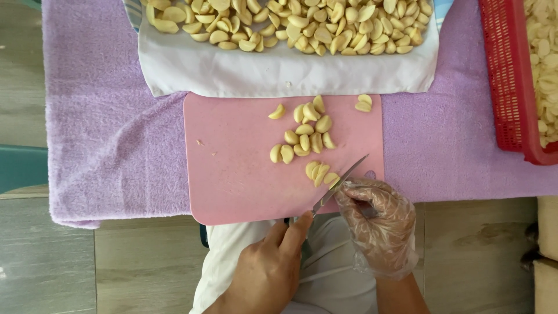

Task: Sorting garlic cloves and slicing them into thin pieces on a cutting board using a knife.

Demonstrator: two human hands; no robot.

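Note:
My left hand (272,266) is bare and grips the handle of a knife (343,179), whose thin blade slants up to the right over the pink cutting board (232,174). My right hand (378,224) wears a clear plastic glove, and its fingertips pinch a peeled garlic clove (332,178) right beside the blade at the board's lower right. A loose cluster of peeled cloves (307,135) lies on the board above the knife. Two more cloves (364,103) rest at the board's top right corner.
A white cloth (279,72) heaped with several peeled cloves lies behind the board. A red plastic basket (507,87) of garlic pieces stands at the right. A lilac towel (110,128) covers the surface under everything. My lap in white clothing is below the board.

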